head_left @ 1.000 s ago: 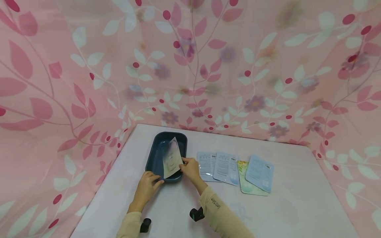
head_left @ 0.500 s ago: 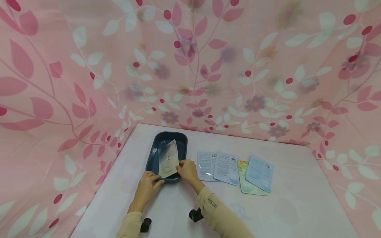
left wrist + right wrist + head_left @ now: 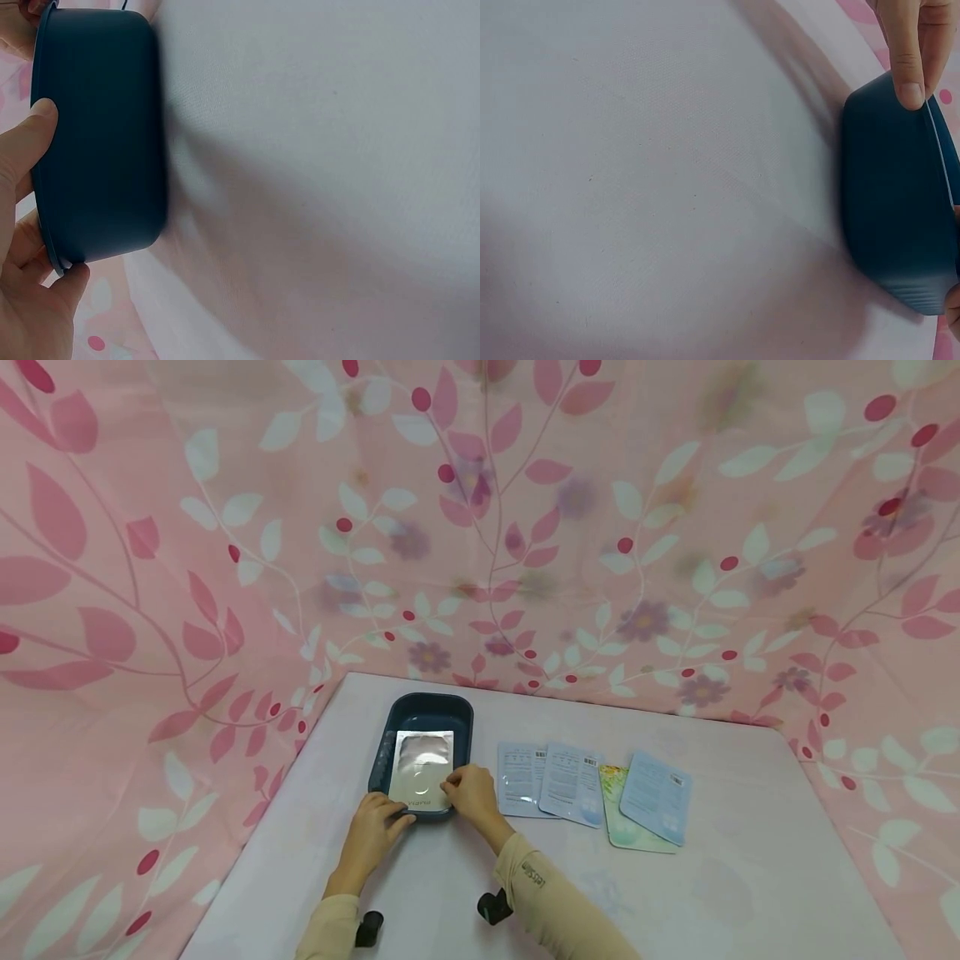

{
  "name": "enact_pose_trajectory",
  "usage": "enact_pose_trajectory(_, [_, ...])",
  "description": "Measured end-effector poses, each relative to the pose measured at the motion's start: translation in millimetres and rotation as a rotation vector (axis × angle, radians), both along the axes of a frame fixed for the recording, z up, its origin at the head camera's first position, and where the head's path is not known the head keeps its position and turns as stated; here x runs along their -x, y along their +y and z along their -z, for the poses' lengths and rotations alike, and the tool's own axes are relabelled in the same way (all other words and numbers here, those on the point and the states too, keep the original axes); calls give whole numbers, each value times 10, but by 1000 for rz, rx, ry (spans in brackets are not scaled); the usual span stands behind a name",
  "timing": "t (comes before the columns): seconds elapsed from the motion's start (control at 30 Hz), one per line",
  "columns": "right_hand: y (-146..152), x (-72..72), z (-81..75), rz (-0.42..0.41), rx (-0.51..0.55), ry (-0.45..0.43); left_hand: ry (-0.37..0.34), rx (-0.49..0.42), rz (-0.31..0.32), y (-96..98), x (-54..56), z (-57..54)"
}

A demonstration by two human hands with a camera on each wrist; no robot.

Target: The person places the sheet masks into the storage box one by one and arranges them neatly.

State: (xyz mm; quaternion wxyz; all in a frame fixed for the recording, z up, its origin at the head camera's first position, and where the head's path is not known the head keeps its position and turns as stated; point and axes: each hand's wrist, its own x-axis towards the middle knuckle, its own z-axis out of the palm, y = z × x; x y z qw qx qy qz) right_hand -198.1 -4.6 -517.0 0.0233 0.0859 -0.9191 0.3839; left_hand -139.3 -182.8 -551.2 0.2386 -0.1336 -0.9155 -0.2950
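Head view: a dark blue tray [image 3: 427, 717] stands on the left part of a pale table [image 3: 750, 835]. A silver packet [image 3: 422, 777] is inside the tray's outline, toward its near end; whether it touches the bottom cannot be told. The left hand [image 3: 367, 827] holds the tray's near left corner. The right hand [image 3: 474, 793] is at the near right side, at the silver packet's edge. Right of the tray, two light blue packets [image 3: 570, 785] overlap; just beside them, a third light blue packet [image 3: 657, 795] partly covers a green packet [image 3: 626, 833]. A pink floral cloth [image 3: 480, 527] hangs behind.

Left wrist view: the left hand's fingers grip the tray's rim, with fingertips against the outer wall.

Right wrist view: the right hand's fingers are pressed together, pinching the silver packet's edge, seen as a thin pale line along the tray's rim.
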Motion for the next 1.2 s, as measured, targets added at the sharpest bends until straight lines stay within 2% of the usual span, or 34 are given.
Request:
enact_pose_trajectory(0.1, [15, 1, 16, -13, 30, 27, 12, 3, 2, -1, 4, 11])
enact_pose_trajectory(0.3, [102, -21, 12, -74, 115, 110, -28, -7, 0, 7, -12, -4])
enact_pose_trajectory(0.57, [367, -131, -161, -153, 184, 80, -49, -16, -9, 12, -15, -18])
enact_pose_trajectory(0.73, [607, -234, -260, -196, 208, 123, -42, -19, -3, 4, -27, -17])
enact_pose_trajectory(0.93, [897, -344, -283, -136, 195, 175, -38, -24, -15, 1, -36, -7])
enact_pose_trajectory(1.2, [1164, -484, -263, -63, 189, 177, -64, -39, -16, 11, -25, -8])
